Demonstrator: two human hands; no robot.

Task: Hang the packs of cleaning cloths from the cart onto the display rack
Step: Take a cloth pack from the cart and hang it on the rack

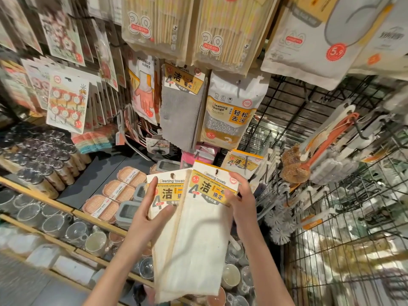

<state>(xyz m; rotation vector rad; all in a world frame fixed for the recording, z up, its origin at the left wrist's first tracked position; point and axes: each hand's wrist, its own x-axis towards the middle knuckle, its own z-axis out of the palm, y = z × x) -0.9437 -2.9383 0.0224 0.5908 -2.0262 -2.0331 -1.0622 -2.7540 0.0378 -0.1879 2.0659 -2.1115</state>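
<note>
Below the wire rack (309, 111), 2 cloth packs (189, 228) — fingers (152, 191) pinching both sides.

Two packs of cream cleaning cloths, each with a yellow and white header card, are held upright and overlapping. The left pack (167, 217) sits in the left hand (146, 219); the right pack (205, 235) lies over it, its card pinched by the right hand (241, 206).

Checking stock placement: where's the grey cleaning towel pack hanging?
In the head view, the grey towel pack hangs centre-frame on the rack, between the household gloves and the cleaning sponge pack.
</note>
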